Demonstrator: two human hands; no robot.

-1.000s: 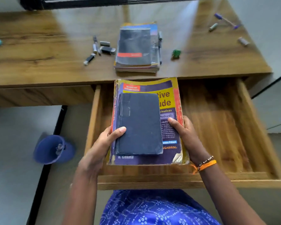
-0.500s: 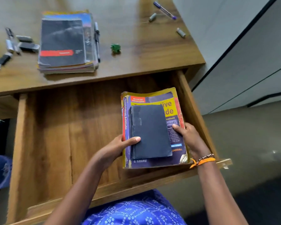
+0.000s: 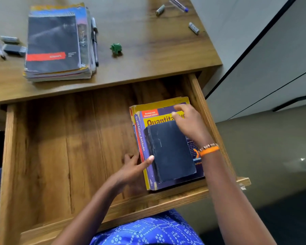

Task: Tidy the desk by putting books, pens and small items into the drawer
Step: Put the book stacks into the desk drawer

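Note:
A thick yellow and purple book (image 3: 140,131) lies flat in the right end of the open wooden drawer (image 3: 60,147), close to its right wall. A small dark hardcover book (image 3: 171,151) rests on top of it. My left hand (image 3: 132,168) is at the stack's left edge, with the thumb on the dark book and the fingers against the spine. My right hand (image 3: 191,124) lies over the far end of the two books with its fingers spread. On the desk (image 3: 157,50) sit a stack of notebooks (image 3: 53,43), a pen (image 3: 94,41) beside it and a small green item (image 3: 116,48).
A blue pen (image 3: 177,4) and two small grey cylinders (image 3: 160,10) (image 3: 193,28) lie at the desk's far right. Pens and small dark items (image 3: 14,49) lie at the far left. The drawer's left part shows bare wood. A grey wall panel stands right of the desk.
The two books went from the drawer's left side to its right end and now lie on its floor. My right hand left the right edge and moved over the far end.

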